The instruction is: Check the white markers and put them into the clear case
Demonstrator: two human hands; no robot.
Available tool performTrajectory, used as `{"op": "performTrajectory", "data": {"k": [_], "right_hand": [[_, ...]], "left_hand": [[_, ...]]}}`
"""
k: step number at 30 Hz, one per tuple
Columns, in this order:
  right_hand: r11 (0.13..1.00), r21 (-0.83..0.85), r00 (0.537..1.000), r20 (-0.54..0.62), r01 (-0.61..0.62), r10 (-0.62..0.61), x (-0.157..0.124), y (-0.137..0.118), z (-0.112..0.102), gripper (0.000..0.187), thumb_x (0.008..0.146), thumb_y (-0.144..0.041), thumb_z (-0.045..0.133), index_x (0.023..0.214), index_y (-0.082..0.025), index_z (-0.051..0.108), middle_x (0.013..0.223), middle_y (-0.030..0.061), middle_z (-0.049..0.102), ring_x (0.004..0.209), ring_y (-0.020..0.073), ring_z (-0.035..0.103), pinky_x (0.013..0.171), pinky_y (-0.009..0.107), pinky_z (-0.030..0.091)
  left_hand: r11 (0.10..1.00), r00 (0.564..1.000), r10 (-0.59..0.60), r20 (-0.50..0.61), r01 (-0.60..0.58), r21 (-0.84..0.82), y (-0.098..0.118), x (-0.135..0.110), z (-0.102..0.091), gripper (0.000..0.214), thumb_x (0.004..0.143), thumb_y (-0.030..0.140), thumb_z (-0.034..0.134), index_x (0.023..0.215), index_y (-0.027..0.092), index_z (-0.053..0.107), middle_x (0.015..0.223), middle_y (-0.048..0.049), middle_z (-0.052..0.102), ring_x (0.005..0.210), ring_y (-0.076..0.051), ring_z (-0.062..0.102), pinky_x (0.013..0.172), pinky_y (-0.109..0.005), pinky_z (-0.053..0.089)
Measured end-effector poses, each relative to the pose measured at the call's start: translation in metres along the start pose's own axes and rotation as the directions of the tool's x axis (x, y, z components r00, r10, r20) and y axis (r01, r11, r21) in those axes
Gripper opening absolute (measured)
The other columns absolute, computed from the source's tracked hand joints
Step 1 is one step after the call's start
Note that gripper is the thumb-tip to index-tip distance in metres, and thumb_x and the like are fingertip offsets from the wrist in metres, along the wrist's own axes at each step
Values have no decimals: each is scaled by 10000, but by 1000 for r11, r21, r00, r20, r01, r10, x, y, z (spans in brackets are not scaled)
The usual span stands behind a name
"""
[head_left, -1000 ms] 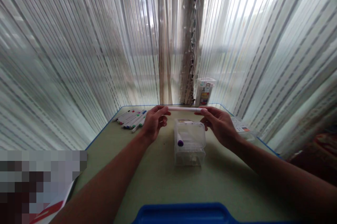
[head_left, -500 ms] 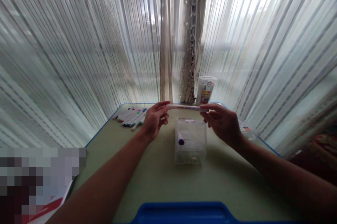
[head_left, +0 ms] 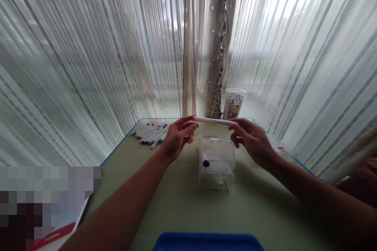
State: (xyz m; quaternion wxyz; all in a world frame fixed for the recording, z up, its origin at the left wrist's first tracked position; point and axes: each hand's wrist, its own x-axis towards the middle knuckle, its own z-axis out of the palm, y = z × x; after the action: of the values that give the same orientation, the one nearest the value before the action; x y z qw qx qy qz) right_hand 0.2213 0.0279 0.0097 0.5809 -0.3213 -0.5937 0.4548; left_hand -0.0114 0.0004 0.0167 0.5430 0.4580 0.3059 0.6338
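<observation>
A white marker (head_left: 214,120) with a red-orange end is held level in the air between my two hands. My left hand (head_left: 179,136) pinches its coloured end, and my right hand (head_left: 250,136) grips the other end between thumb and fingers. Below it on the table stands a clear plastic box (head_left: 217,176). Inside the box, or on its sloping front, lies a marker with a purple cap (head_left: 206,163). To the left of my left hand, several white markers (head_left: 151,134) with caps of various colours lie in a loose pile.
The pale green table (head_left: 173,204) has a blue rim and a blue tray-like edge (head_left: 209,239) at the front. A clear printed container (head_left: 234,103) stands at the back. Clear packaging (head_left: 279,147) lies at the right, and striped string curtains (head_left: 147,46) hang behind.
The marker has been turned about in my fingers: printing showed on its barrel before, and now a plain side and the red-orange end show. The whole view has shifted slightly.
</observation>
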Motion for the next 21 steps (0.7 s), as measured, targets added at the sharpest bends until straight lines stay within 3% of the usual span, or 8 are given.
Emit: {"op": "performTrajectory", "data": {"k": [5,10,13,16,21], "right_hand": [[951,235,979,61,-202,193,0,-4,-1,236,774,-366,776,913,-202,678,798,-3,629,539,95,584,404,196,405],[934,271,973,66,-233,223,5,-14,-4,198,773,-356,776,869,-210,682,814,22,673,536,98,559,412,203,382],[955,265,990,-11,-131,139,10,-30,-13,177,770,-377,771,804,-222,693,725,21,653,530,113,529,408,222,375],[966,254,995,-97,55,-31,12,-54,-22,148,788,-392,753,778,-251,708,649,-5,603,519,117,504,402,233,376],[941,140,949,-126,307,-290,-9,-92,-18,141,808,-394,739,805,-253,742,559,-34,530,460,104,475,395,250,401]], "left_hand": [[998,999,-46,-17,47,47,-3,1,-2,353,693,224,798,1031,168,717,841,-34,667,510,-46,469,452,-202,334],[991,988,-123,-96,127,37,-3,3,-4,289,700,277,732,952,138,709,797,-44,653,489,-65,488,436,-209,328],[990,987,-131,-92,135,42,-5,4,-4,274,712,298,705,927,128,703,791,-53,652,488,-69,485,433,-211,328],[989,988,-133,-74,137,56,-7,4,-3,263,732,305,681,922,125,699,789,-52,648,493,-69,482,433,-208,327],[984,985,-156,-66,161,70,-8,4,-2,246,735,306,666,899,126,695,777,-47,642,502,-68,480,438,-201,323]]}}
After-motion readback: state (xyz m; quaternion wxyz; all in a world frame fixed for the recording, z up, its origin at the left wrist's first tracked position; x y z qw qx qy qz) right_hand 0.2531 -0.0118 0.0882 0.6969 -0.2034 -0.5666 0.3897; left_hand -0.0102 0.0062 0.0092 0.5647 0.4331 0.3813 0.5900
